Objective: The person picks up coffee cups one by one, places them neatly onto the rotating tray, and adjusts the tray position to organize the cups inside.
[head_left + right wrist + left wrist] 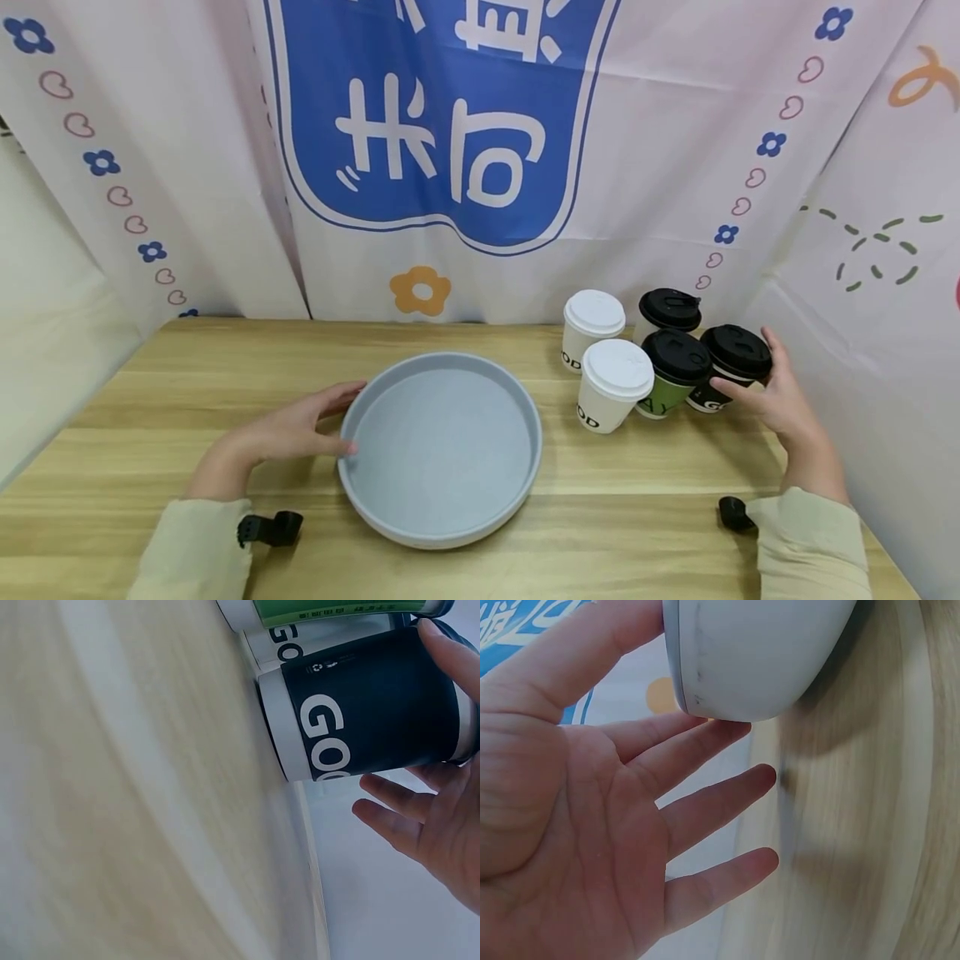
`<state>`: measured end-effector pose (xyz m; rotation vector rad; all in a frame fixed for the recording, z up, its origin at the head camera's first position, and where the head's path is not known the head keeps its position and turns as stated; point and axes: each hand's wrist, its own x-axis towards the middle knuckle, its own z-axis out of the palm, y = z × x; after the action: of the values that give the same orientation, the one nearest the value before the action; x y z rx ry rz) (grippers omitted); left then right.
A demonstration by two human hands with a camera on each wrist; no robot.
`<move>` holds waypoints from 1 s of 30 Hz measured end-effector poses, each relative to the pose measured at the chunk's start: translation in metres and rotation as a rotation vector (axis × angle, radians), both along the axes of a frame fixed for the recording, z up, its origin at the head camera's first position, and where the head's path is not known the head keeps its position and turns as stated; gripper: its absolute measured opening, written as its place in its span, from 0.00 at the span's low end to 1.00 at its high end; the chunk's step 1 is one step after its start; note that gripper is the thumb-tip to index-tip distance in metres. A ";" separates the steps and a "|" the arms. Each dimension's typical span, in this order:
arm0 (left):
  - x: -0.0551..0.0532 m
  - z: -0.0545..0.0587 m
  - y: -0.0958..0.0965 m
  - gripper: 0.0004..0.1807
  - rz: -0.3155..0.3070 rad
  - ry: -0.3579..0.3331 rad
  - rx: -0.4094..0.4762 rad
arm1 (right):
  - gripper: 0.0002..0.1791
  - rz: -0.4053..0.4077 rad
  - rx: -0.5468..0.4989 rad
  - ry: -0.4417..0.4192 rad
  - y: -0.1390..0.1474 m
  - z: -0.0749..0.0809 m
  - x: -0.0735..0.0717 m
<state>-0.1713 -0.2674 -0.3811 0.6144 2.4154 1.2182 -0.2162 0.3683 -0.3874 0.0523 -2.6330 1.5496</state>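
Note:
My left hand touches the left rim of a round grey tray. Its thumb and index finger are spread along the edge; the left wrist view shows the other fingers stretched out beside the tray's outer wall. At the right, my right hand holds a black paper cup near its black lid. The thumb lies on the near side and the index finger on the far side. That cup stands on the table, beside a green paper cup with a black lid.
Two white paper cups with white lids, a front one and a rear one, stand left of the green cup. Behind it is another black-lidded cup. A printed curtain hangs along the back edge of the wooden table.

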 end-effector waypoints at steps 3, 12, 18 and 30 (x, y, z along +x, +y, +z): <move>0.000 0.001 0.000 0.51 -0.010 0.002 -0.004 | 0.62 -0.001 -0.003 0.000 -0.001 0.000 0.000; 0.000 0.004 0.002 0.52 0.000 -0.015 -0.016 | 0.58 -0.023 0.039 0.015 -0.001 0.000 -0.001; 0.001 0.004 0.001 0.52 0.010 -0.026 -0.019 | 0.56 -0.034 0.077 0.032 0.001 -0.004 -0.005; 0.002 0.003 0.002 0.52 0.013 -0.041 -0.003 | 0.50 -0.031 0.057 0.140 0.003 -0.007 -0.004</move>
<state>-0.1693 -0.2652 -0.3777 0.5684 2.3904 1.2197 -0.2199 0.3708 -0.3949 0.1191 -2.5562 1.4067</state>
